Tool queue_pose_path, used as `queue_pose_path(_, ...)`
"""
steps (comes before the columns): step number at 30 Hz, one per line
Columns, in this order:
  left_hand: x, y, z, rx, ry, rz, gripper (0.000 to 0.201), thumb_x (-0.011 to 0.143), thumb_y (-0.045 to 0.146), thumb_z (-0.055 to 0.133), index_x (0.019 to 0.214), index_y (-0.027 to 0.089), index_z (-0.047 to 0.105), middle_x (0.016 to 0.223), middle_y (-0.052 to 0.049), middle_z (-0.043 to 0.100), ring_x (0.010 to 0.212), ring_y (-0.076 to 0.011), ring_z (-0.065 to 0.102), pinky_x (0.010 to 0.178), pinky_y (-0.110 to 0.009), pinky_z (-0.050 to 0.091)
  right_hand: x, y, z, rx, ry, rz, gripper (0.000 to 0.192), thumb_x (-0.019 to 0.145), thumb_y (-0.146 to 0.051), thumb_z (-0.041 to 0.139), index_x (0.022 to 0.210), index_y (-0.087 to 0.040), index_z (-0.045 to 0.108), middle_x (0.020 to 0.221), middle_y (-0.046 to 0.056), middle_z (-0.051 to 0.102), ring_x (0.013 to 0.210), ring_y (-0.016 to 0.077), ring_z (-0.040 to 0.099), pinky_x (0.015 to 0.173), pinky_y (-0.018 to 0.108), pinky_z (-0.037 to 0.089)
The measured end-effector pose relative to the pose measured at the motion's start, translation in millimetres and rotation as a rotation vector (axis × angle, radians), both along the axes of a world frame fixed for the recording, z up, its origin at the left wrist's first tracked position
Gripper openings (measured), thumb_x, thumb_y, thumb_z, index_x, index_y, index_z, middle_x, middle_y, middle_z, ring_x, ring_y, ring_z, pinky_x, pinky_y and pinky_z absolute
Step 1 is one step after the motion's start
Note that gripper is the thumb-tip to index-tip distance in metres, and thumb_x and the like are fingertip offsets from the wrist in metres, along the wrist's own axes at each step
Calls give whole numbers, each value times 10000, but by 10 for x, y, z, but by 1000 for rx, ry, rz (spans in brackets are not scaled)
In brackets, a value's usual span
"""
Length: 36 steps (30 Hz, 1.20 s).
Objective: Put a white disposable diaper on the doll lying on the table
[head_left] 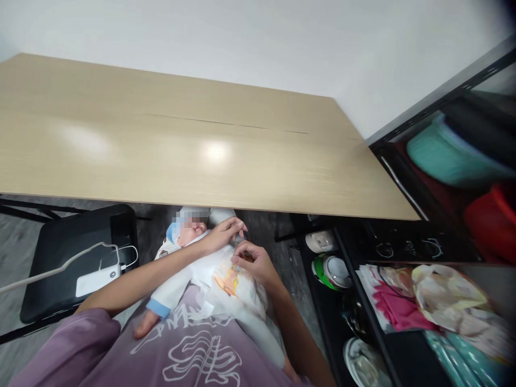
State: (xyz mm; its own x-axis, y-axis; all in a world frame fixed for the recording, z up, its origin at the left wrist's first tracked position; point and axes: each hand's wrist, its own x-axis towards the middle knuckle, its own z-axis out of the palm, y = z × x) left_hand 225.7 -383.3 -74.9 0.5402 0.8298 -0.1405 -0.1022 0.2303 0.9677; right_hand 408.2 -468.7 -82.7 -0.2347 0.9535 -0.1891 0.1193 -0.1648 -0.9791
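A small figure in white clothes [177,287] with blue cuffs lies on my lap, its blurred head partly under the table edge; I cannot tell whether it is a doll or a person. Around its middle is a white diaper [244,293] with an orange print. My left hand [229,232] reaches across the figure's chest, fingers curled in near the far side. Close by, my right hand [255,260] is bent over the upper edge of the diaper with thumb and fingers drawn together. What either hand pinches is too small to make out.
A long wooden table [201,161] runs just ahead, above the figure. On the left, a black chair [80,231] bears a white power bank [98,280] with a cable. To the right, dark shelves [387,344] hold cans, packets, and teal and red basins.
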Motion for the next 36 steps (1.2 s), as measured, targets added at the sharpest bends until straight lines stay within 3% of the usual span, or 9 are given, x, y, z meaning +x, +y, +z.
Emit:
queue_pose_path(7, -1, -23, 6, -19, 12, -28, 785, 903, 938, 774, 1004, 160, 747, 916, -40, 706, 793, -147, 582, 766, -300, 478, 6, 7, -8, -4, 30, -30, 640, 778, -710, 985, 717, -253, 541, 757, -18, 552, 745, 176, 505, 711, 318, 454)
queue_pose_path(13, -12, -33, 2, -25, 21, -49, 816, 909, 958, 746, 1033, 151, 746, 910, -38, 670, 809, -158, 592, 753, -305, 482, 7, -2, -41, -13, 8, -6, 486, 828, -692, 938, 851, -242, 756, 823, 21, 673, 784, 204, 588, 746, 344, 486)
queue_pose_path(21, -21, -30, 8, -8, 35, -60, 797, 921, 949, 743, 999, 156, 734, 918, -37, 679, 821, -153, 590, 801, -312, 491, 6, 11, -22, -25, 41, -25, 595, 782, -684, 971, 720, -243, 576, 763, -15, 568, 744, 171, 513, 722, 316, 452)
queue_pose_path(28, -27, -33, -12, -16, 64, -68, 808, 920, 958, 724, 1041, 160, 730, 925, -38, 669, 827, -165, 597, 778, -304, 494, 4, -3, -57, 7, 0, 23, 449, 869, -622, 921, 823, -227, 712, 811, 3, 645, 777, 184, 558, 743, 324, 447)
queue_pose_path(31, -38, -30, -13, -4, 75, -68, 792, 931, 945, 724, 1045, 162, 730, 924, -36, 666, 831, -165, 598, 788, -304, 492, 20, -19, -54, 63, 32, 17, 506, 875, -579, 939, 766, -250, 570, 799, -18, 602, 765, 175, 545, 739, 322, 457)
queue_pose_path(33, -44, -25, -16, 6, 86, -64, 775, 940, 933, 723, 1046, 165, 732, 926, -34, 665, 833, -165, 600, 787, -303, 488, 32, -29, -8, 132, 43, 4, 531, 880, -539, 956, 801, -265, 509, 846, -20, 621, 803, 184, 584, 789, 333, 502)
queue_pose_path(36, -45, -17, -27, 17, 101, -62, 758, 959, 919, 707, 1064, 169, 735, 945, -38, 678, 835, -168, 606, 774, -302, 487, 26, -27, 134, 282, -92, 133, 323, 956, -462, 914, 1043, -267, 672, 1130, 52, 760, 1099, 261, 707, 1048, 427, 549)
